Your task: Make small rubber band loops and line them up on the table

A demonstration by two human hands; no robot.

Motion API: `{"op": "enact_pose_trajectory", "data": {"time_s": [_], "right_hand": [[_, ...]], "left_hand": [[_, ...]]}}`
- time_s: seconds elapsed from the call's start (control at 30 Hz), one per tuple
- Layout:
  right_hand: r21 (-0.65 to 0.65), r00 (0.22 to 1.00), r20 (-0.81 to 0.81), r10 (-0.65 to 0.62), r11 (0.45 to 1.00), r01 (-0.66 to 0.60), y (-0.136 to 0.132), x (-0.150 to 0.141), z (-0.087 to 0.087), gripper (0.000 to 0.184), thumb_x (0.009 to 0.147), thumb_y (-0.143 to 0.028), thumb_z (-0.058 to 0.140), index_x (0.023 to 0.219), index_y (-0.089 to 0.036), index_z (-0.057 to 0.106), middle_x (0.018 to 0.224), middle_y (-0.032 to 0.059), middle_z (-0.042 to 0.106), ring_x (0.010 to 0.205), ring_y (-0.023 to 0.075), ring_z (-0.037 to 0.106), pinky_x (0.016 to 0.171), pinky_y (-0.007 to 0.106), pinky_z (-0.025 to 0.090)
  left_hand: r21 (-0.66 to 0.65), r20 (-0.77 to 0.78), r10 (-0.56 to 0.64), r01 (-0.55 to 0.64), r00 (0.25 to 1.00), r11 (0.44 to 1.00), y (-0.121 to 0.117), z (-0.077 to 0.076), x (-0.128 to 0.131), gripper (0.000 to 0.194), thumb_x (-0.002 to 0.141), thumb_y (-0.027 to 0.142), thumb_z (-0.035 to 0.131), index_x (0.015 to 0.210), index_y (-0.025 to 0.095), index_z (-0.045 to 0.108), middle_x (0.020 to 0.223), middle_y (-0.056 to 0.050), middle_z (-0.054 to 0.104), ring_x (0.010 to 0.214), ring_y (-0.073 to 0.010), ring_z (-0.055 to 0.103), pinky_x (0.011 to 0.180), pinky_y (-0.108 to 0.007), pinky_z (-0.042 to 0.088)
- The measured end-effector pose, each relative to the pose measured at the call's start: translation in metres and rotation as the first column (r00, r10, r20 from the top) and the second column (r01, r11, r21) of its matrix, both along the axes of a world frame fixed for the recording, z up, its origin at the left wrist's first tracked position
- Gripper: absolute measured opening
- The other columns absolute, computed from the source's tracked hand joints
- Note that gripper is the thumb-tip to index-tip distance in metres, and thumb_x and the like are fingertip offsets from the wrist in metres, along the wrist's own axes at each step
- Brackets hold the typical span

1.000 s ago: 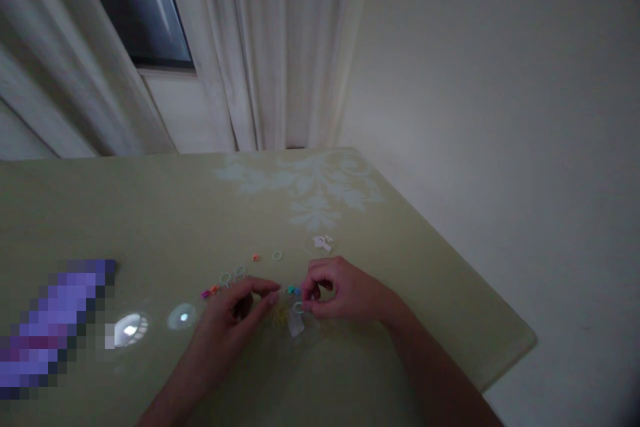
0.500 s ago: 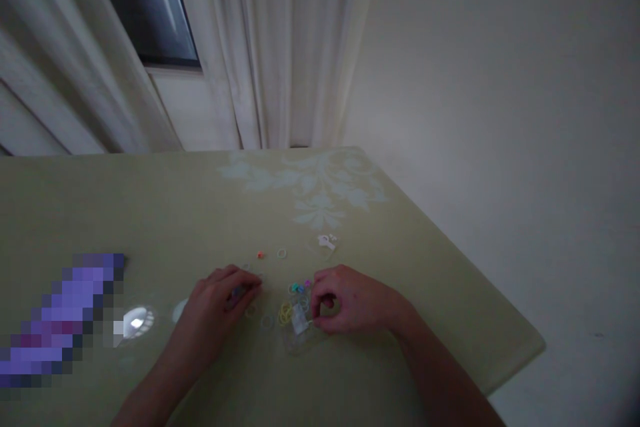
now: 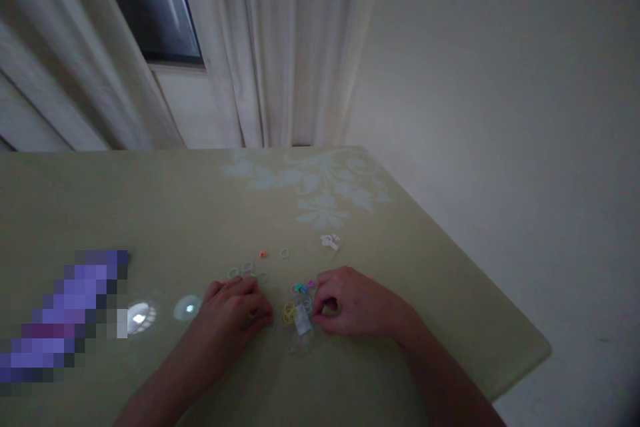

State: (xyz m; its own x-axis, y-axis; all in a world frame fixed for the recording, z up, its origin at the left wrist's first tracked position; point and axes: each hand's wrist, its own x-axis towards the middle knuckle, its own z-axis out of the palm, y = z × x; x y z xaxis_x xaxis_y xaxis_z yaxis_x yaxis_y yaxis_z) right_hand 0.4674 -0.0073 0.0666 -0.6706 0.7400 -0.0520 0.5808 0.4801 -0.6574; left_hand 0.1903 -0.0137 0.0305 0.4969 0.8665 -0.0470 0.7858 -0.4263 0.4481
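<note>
Several yellow rings (image 3: 289, 313) lie between the two sets of fingertips, nearer the left hand (image 3: 231, 310). Clear packet (image 3: 301, 327) sits just right of them, edge up against the right hand's (image 3: 353, 303) fingertips. Right thumb and forefinger drawn together, a rounded gap behind the tips; from where I stand, can't tell if they grip the packet's edge. Left fingers curled, thumb close to them, tips low by the table (image 3: 425, 260); can't tell if anything is pinched. Green piece (image 3: 299, 287) and purple piece (image 3: 311, 283) just beyond the packet, left of the right knuckles. Pale rings (image 3: 248, 267) just past the left knuckles; orange piece (image 3: 263, 254) farther out. White piece (image 3: 330, 241) beyond the right fingers.
</note>
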Motion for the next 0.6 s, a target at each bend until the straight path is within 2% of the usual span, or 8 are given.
{"op": "enact_pose_trajectory", "data": {"time_s": [0.13, 0.27, 0.33, 0.43, 0.53, 0.6], "right_hand": [[0.007, 1.0, -0.006, 0.026, 1.0, -0.026, 0.003, 0.003, 0.001, 0.009, 0.081, -0.013, 0.075, 0.083, -0.019, 0.081, 0.076, -0.0003, 0.067, 0.07, 0.0136, 0.059, 0.07, 0.025, 0.043], [0.042, 1.0, -0.005, -0.03, 0.999, 0.03, 0.004, 0.0, 0.004, 0.006, 0.082, -0.014, 0.077, 0.084, -0.019, 0.08, 0.076, -0.0011, 0.063, 0.069, 0.0128, 0.057, 0.068, 0.024, 0.041], [0.065, 0.994, -0.047, -0.102, 0.992, 0.105, 0.004, -0.005, 0.005, 0.005, 0.089, -0.022, 0.077, 0.088, -0.019, 0.08, 0.078, -0.0002, 0.064, 0.071, 0.0127, 0.057, 0.067, 0.025, 0.04], [0.026, 0.969, -0.183, -0.165, 0.985, 0.173, 0.001, -0.016, 0.003, 0.017, 0.095, -0.035, 0.076, 0.094, -0.019, 0.082, 0.081, 0.0009, 0.065, 0.073, 0.0127, 0.059, 0.069, 0.025, 0.042], [-0.043, 0.945, -0.287, -0.154, 0.988, 0.148, -0.003, -0.024, -0.001, 0.015, 0.092, -0.033, 0.08, 0.096, -0.019, 0.082, 0.082, 0.0004, 0.066, 0.071, 0.0119, 0.059, 0.068, 0.024, 0.043], [-0.053, 0.941, -0.306, -0.146, 0.989, 0.137, -0.003, -0.025, -0.003, 0.011, 0.091, -0.029, 0.081, 0.095, -0.018, 0.082, 0.08, -0.0002, 0.066, 0.068, 0.0109, 0.057, 0.066, 0.023, 0.043]], "left_hand": [[0.066, -0.029, -0.008, 0.01, 1.0, 0.998, -0.007, -0.005, 0.003, 0.019, 0.095, 0.019, 0.06, 0.084, 0.027, 0.073, 0.092, -0.001, 0.071, 0.097, -0.026, 0.066, 0.091, -0.043, 0.032], [0.129, -0.026, -0.018, 0.021, 1.0, 0.991, -0.006, -0.008, 0.004, 0.019, 0.097, 0.021, 0.055, 0.088, 0.025, 0.071, 0.095, -0.004, 0.071, 0.097, -0.0273, 0.064, 0.09, -0.043, 0.034], [0.148, 0.043, 0.001, -0.007, 0.999, 0.989, -0.006, -0.006, 0.007, 0.02, 0.1, 0.024, 0.053, 0.09, 0.025, 0.07, 0.094, -0.004, 0.07, 0.094, -0.0259, 0.063, 0.086, -0.041, 0.035], [0.165, 0.21, 0.028, -0.064, 0.977, 0.984, -0.01, 0.0, 0.018, 0.018, 0.102, 0.03, 0.054, 0.094, 0.025, 0.069, 0.093, -0.003, 0.067, 0.09, -0.024, 0.06, 0.082, -0.037, 0.037], [0.168, 0.348, 0.036, -0.1, 0.937, 0.981, -0.017, 0.006, 0.03, 0.016, 0.102, 0.032, 0.055, 0.094, 0.025, 0.068, 0.093, -0.003, 0.065, 0.09, -0.0236, 0.06, 0.083, -0.036, 0.041], [0.122, 0.41, 0.041, -0.099, 0.911, 0.988, -0.019, 0.007, 0.034, 0.02, 0.104, 0.034, 0.054, 0.093, 0.025, 0.067, 0.093, -0.004, 0.065, 0.09, -0.0231, 0.06, 0.082, -0.035, 0.044]]}}
